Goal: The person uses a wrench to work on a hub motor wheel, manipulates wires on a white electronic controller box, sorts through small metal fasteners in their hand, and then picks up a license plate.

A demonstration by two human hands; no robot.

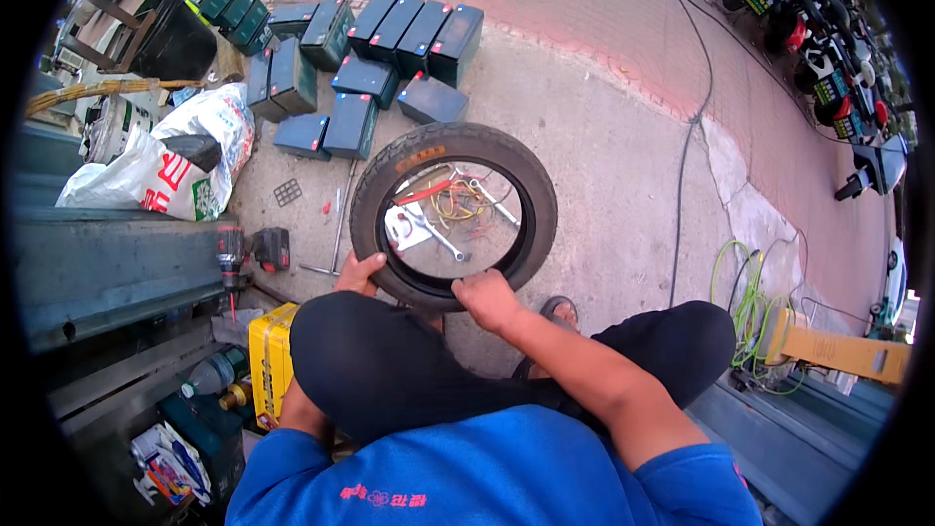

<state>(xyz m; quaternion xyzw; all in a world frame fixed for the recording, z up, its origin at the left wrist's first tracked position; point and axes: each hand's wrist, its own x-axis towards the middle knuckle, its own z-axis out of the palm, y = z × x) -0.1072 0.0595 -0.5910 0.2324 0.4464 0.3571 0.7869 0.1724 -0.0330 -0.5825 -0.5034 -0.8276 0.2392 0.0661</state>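
Note:
Both my hands hold a black rubber tire [542,205], tilted up in front of my knees. At its lower left edge is my left hand [360,274], closed on the rim with the thumb on top. My right hand [487,299] grips the near bead with curled fingers. Through the tire's opening show a wrench [443,240], a red-handled tool [424,193], yellow wires [458,203] and a white piece [404,228] on the ground. The tire hides part of these. A long thin metal rod tool [340,219] lies just left of the tire.
Several dark box batteries [394,29] stand beyond the tire. To the left are a white sack [166,170], a cordless drill [232,255] and a yellow box [273,351]. A black cable [685,166] crosses the ground at right, near green hose coils [745,302] and parked scooters [828,78].

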